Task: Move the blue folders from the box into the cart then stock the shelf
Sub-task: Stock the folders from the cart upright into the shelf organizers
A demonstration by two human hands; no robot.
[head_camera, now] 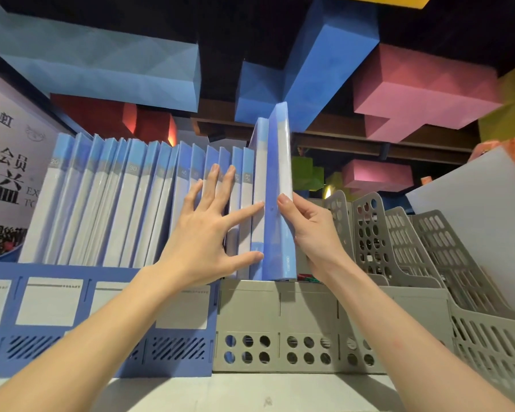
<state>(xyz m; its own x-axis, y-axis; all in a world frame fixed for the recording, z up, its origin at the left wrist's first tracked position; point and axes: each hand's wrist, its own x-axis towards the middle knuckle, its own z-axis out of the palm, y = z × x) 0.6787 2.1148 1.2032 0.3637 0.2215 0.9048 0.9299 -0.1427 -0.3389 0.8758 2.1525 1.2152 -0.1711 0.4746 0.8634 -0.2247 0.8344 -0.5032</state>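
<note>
A long row of blue folders (125, 203) stands upright on the shelf in file racks. My right hand (311, 230) grips one blue folder (277, 185) at the row's right end; it stands higher than its neighbours, its foot inside the grey rack (280, 322). My left hand (208, 230) presses spread, straight fingers against the spines just left of that folder, index finger and thumb touching the taller neighbouring folder (257, 173). The box and the cart are out of view.
A blue file rack (72, 319) holds the left part of the row. Several empty grey perforated racks (428, 263) stand to the right, a white board (488, 218) leaning behind them. The white shelf edge (250, 394) runs along the bottom. Coloured blocks hang overhead.
</note>
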